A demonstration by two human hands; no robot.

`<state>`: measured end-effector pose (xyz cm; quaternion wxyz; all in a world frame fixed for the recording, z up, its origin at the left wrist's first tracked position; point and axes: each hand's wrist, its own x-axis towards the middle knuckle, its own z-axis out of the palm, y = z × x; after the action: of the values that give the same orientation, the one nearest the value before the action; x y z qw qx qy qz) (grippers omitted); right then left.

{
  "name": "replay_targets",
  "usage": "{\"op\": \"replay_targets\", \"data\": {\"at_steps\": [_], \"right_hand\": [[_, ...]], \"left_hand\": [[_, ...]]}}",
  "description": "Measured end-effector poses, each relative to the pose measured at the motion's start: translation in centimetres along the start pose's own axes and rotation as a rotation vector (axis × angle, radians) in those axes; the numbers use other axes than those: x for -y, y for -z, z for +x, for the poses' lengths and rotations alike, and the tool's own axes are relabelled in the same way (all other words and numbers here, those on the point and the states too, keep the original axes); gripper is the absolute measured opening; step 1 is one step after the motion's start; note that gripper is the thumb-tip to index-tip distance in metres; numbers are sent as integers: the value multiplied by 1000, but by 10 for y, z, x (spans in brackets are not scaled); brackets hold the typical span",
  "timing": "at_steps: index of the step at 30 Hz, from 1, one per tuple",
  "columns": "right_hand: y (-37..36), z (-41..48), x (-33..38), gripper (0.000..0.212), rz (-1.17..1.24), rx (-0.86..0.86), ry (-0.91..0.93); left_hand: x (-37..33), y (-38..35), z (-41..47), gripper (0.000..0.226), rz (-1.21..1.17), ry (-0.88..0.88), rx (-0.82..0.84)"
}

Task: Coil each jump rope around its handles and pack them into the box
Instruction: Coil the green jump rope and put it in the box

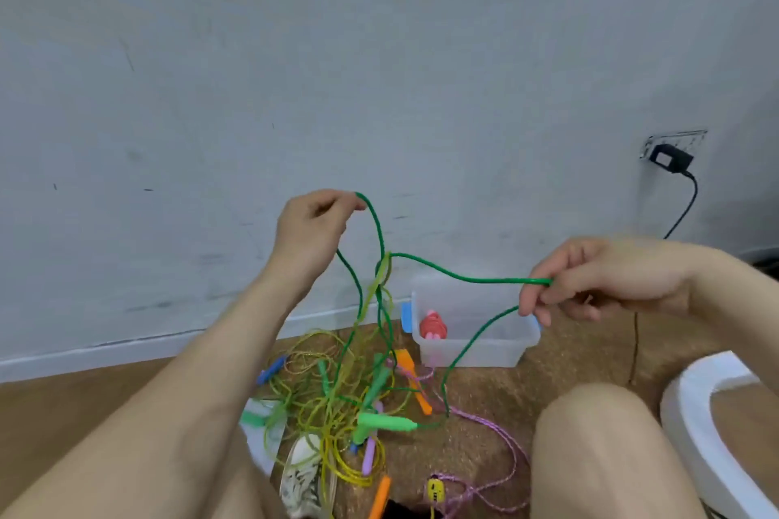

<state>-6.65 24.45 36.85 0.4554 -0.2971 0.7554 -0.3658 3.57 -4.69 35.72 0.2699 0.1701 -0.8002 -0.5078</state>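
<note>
A green jump rope (pixel 442 272) stretches between both raised hands. My left hand (pixel 312 230) pinches a loop of it up high, and my right hand (pixel 590 280) pinches another stretch at the right. The rope hangs down to its green handles (pixel 385 422) on the brown carpet, where it is snarled with a yellow-green rope (pixel 337 426). A clear plastic box (pixel 472 343) with blue latches stands behind, holding one coiled red rope (pixel 433 326). A pink rope (pixel 501 447) trails across the carpet at the right.
Orange handles (pixel 415 381), a blue handle (pixel 272 369) and a lilac handle (pixel 370 453) lie in the tangle. A white shoe (pixel 303 476) sits at the bottom, my bare knee (pixel 598 434) to the right. A white round object (pixel 725 426) is at far right. A charger cable (pixel 685 206) hangs from the wall socket.
</note>
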Motion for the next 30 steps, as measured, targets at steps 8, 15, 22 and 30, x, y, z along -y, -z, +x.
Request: {"op": "replay_targets", "data": {"at_steps": [8, 15, 22, 30], "right_hand": [[-56, 59, 42, 75, -397, -342, 169], [-75, 106, 21, 17, 15, -72, 274], [-55, 105, 20, 18, 190, -370, 229], [-39, 81, 61, 15, 900, -589, 610]], "left_hand": [[-32, -2, -8, 18, -237, -317, 158], [-23, -2, 10, 20, -614, -139, -43], [5, 16, 35, 29, -384, 134, -256], [8, -58, -19, 14, 190, 36, 905]]}}
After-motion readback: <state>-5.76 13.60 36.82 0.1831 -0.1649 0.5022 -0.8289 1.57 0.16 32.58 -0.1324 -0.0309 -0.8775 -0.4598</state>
